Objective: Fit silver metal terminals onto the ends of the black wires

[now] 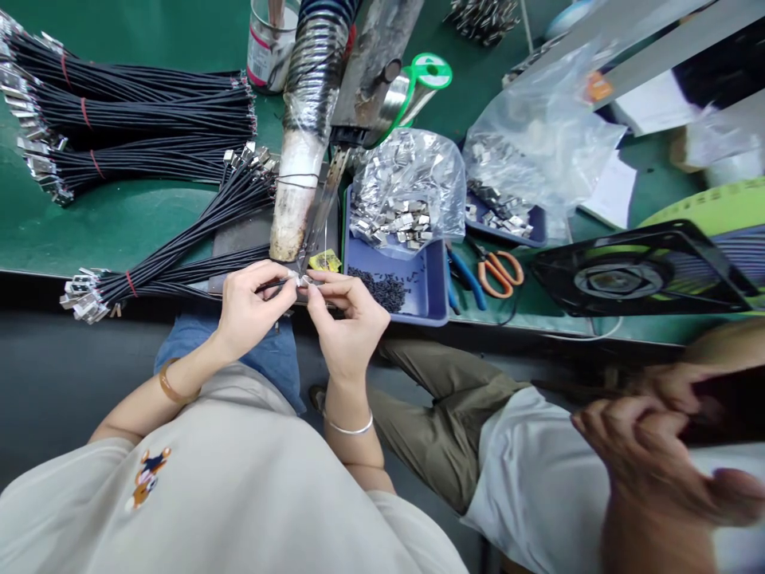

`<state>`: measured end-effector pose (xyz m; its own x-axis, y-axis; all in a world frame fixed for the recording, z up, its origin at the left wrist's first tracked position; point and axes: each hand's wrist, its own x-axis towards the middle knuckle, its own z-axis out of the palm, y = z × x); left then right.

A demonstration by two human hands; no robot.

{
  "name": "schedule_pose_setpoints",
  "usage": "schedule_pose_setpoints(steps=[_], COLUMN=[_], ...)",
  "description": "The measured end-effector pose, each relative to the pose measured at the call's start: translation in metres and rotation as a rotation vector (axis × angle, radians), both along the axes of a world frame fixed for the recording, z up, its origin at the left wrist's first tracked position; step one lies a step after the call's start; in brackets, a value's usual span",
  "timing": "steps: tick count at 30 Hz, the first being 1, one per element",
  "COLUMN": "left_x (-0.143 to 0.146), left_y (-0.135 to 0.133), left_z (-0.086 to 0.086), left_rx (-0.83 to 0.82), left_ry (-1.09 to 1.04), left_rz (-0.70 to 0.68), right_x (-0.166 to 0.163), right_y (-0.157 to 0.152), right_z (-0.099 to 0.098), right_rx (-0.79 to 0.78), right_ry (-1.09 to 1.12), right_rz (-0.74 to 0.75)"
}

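Observation:
My left hand (251,309) pinches a black cable (273,285) near its end. Facing it, my right hand (351,327) is closed, thumb against fingers, on a small silvery metal connector (303,281) that meets the cable end between my fingertips. Fingers cover part of the joint. Just above hang the open end of a taped hose (292,183) and a thin metal tip under a metal arm (374,68). A banded cable bundle (197,219) with metal plugs lies left of my hands. Beside my right hand, a blue tray (435,291) holds short black sleeves (382,289).
Tied cable bundles (149,112) lie at the back left, near a glass jar (268,48). A solder spool (431,72) stands behind bagged metal shells (412,183). Blue-handled pliers (466,275), orange-handled scissors (500,271) and a black fan (633,271) lie right. A co-worker's hand (651,454) is lower right.

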<state>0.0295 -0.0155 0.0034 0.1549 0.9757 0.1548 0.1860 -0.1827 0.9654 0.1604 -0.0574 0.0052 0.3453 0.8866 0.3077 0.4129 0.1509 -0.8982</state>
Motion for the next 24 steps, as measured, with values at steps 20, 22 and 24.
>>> schedule_pose_setpoints(steps=[20,22,24], left_x=[-0.001,-0.0019,-0.0022], left_y=[-0.0009,-0.0016,-0.0019], left_z=[-0.0026,-0.0053,-0.0063], left_rx=[-0.034,-0.056,-0.053], left_ry=[0.027,0.028,0.03], left_rz=[-0.015,-0.029,-0.032], right_x=[-0.0002,-0.0001,-0.0005], right_y=[-0.0018,-0.0035,-0.0046], right_z=[0.0001,-0.0008,-0.0009], right_rx=[0.034,0.047,0.066], right_ry=[-0.078,-0.088,-0.106], right_rz=[0.023,0.03,0.031])
